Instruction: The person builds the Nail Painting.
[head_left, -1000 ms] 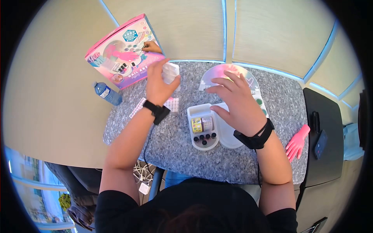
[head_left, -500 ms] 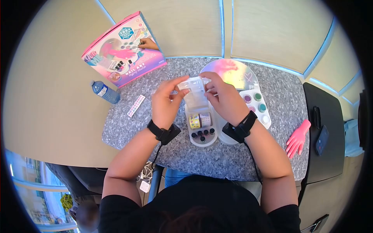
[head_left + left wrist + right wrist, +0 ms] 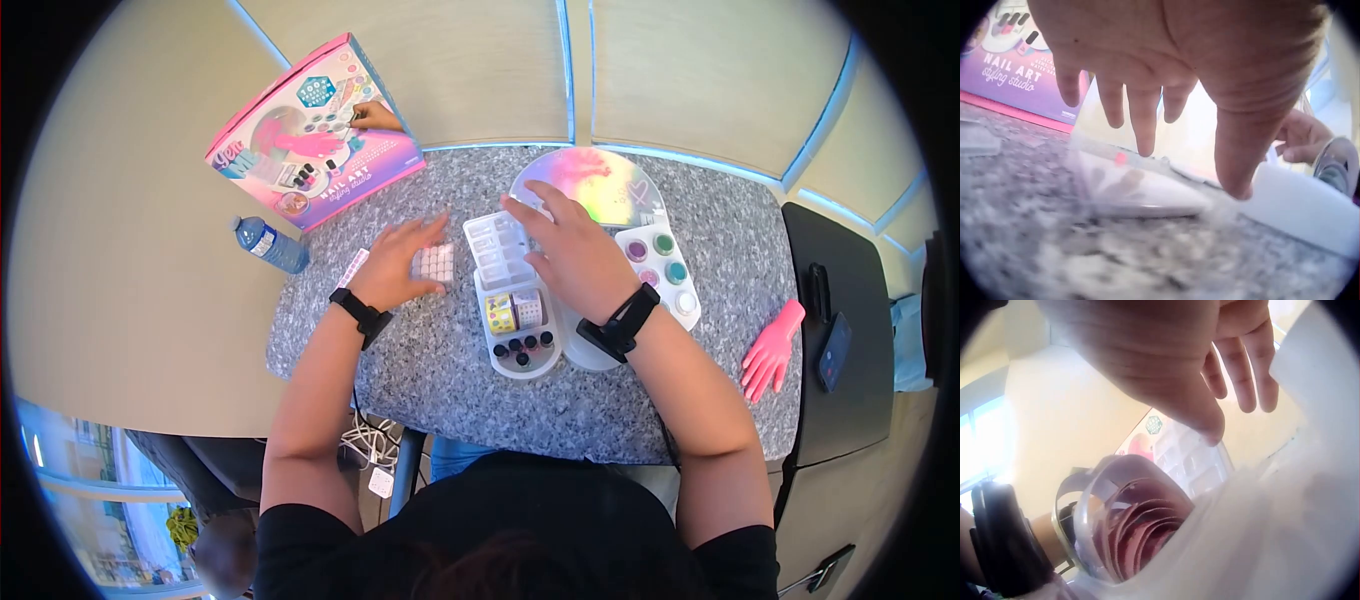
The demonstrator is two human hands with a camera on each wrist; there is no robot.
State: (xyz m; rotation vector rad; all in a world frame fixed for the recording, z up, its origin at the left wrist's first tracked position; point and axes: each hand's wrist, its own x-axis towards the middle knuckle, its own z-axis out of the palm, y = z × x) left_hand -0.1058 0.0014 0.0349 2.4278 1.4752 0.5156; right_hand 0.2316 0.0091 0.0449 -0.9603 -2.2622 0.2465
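My left hand (image 3: 392,268) hovers with fingers spread beside a sheet of small pinkish-white squares (image 3: 437,263); in the left wrist view the hand (image 3: 1166,75) holds nothing, above a pale flat packet (image 3: 1141,187). A clear compartment case (image 3: 497,250) stands at the back end of the white tray (image 3: 525,368). Beside the case is my right hand (image 3: 585,265), fingers extended; whether a fingertip touches it cannot be told. The right wrist view has the case (image 3: 1188,462) beyond the thumb of that hand (image 3: 1166,356), with tape rolls (image 3: 1141,531) below.
Yellow and grey tape rolls (image 3: 513,312) and small black-capped bottles (image 3: 522,345) sit in the tray. Pots (image 3: 663,243) and a shiny rounded panel (image 3: 590,185) are behind on the right. A printed box (image 3: 320,140), water bottle (image 3: 270,246) and pink model hand (image 3: 773,352) stand around.
Both hands came together on the clear case, then parted. My left hand has let go and moved left to the squares; the case has come to rest at the tray's back end.
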